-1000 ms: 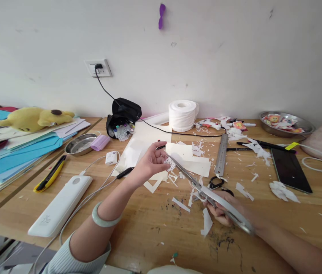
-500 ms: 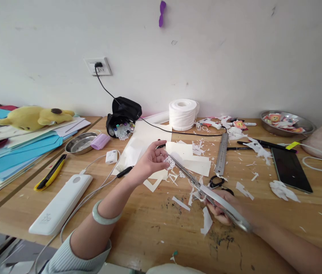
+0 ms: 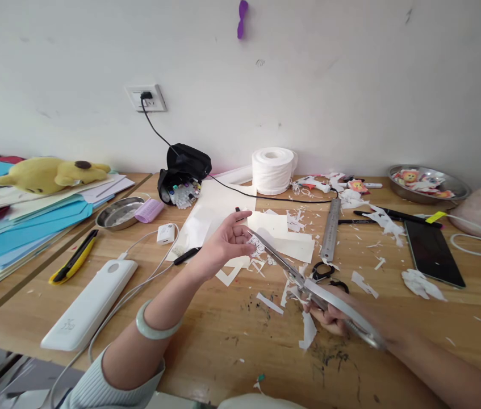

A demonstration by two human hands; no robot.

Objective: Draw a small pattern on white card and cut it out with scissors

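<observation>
Between the thumb and fingers of my left hand is a small paper cutout with black outline drawing on it. My right hand grips large silver scissors by their handles, partly hidden behind the near handle. The blades point up and left, and their tips reach the cutout beside my left fingers. Under both hands lie cream paper sheets and thin paper offcuts. A second pair of scissors with black handles lies just beyond my right hand.
A metal ruler, a dark tablet and paper scraps lie to the right. At the back stand a white roll and a black pen case. A white power bank and a yellow cutter lie left.
The scissors and my right hand have shifted slightly, with the handle lower and further right. The cutout in my left hand has moved a little to the right.
</observation>
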